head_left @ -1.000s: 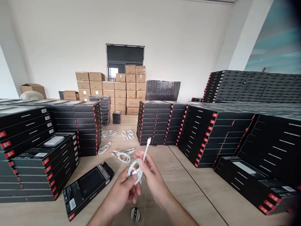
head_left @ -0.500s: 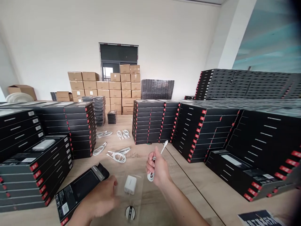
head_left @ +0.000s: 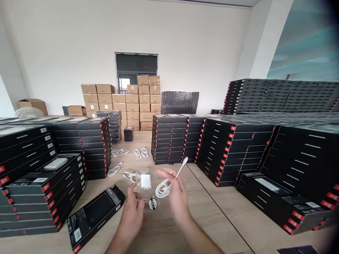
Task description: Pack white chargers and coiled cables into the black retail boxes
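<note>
Left hand point(head_left: 133, 207), narrow gap from black box point(head_left: 92, 217), pinching clear tray point(head_left: 145, 194) edge — right hand point(head_left: 178, 194), coiled cable point(head_left: 164, 191).

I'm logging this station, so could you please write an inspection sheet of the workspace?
Surface: wood-patterned table, dark seam.
Things in hand: white charger in clear tray; coiled cable, plug pointing up.
Clutter: black box, end flap open; black box stacks either side.
Grip: left grip holds the tray; right grip holds the cable.
Loose cables: several white coils on the table.
Surroundings: brown cartons, window, pale wall.
</note>
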Demonstrator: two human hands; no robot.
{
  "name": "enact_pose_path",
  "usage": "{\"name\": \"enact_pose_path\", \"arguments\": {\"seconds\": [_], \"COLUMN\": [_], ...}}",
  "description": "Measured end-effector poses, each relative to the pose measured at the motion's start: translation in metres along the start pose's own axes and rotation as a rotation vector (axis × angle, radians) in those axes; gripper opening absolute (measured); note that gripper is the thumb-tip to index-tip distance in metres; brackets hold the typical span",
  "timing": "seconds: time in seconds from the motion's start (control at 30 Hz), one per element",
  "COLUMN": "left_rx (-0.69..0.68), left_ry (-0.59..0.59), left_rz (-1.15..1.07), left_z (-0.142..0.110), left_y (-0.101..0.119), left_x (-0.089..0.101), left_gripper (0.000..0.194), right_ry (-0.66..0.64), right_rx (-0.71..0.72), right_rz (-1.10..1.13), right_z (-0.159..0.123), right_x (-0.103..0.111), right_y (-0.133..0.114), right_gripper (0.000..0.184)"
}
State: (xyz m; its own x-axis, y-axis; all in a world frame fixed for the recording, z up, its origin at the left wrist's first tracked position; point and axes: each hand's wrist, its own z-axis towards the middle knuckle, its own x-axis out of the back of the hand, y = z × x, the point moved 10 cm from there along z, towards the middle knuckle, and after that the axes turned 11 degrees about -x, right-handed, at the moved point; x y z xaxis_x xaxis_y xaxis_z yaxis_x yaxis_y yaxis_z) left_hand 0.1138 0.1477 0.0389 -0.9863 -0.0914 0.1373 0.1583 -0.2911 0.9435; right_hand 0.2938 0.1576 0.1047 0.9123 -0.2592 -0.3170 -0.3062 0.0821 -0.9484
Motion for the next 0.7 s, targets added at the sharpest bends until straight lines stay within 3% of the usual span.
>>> {"name": "enact_pose_path", "arguments": {"seconds": [0.1,0.2,0.3,0.4,0.47,0.57,0.7], "left_rx": [0.108,0.148,0.138,0.118,0.116,0.127,0.08], "left_ry": [0.148,0.162,0.193,0.231,0.234,0.236,0.203], "left_rz": [-0.535,-0.897,-1.044,-1.033,-0.981,-0.921,-0.916], "left_z": [-0.007,-0.011,-0.01,-0.006,-0.002,0.003,0.007], "left_y": [0.0,0.011,0.019,0.017,0.013,0.007,0.014], "left_x": [-0.011,-0.026,-0.022,-0.008,-0.001,0.006,0.009], "left_gripper": [0.068,0.063,0.049,0.039,0.039,0.042,0.045], "right_ry": [-0.065,-0.127,-0.139,-0.193,-0.285,-0.405,-0.378], "right_rx": [0.171,0.312,0.437,0.462,0.394,0.158,-0.214], "right_rz": [-0.204,-0.327,-0.468,-0.612,-0.624,-0.41,-0.085], "right_z": [-0.011,-0.016,-0.019,-0.02,-0.018,-0.007,0.008], "right_x": [-0.014,-0.023,-0.028,-0.037,-0.045,-0.047,-0.033], "right_y": [-0.007,-0.004,0.002,0.015,0.026,0.041,0.056], "right_gripper": [0.03,0.035,0.039,0.044,0.049,0.049,0.049]}}
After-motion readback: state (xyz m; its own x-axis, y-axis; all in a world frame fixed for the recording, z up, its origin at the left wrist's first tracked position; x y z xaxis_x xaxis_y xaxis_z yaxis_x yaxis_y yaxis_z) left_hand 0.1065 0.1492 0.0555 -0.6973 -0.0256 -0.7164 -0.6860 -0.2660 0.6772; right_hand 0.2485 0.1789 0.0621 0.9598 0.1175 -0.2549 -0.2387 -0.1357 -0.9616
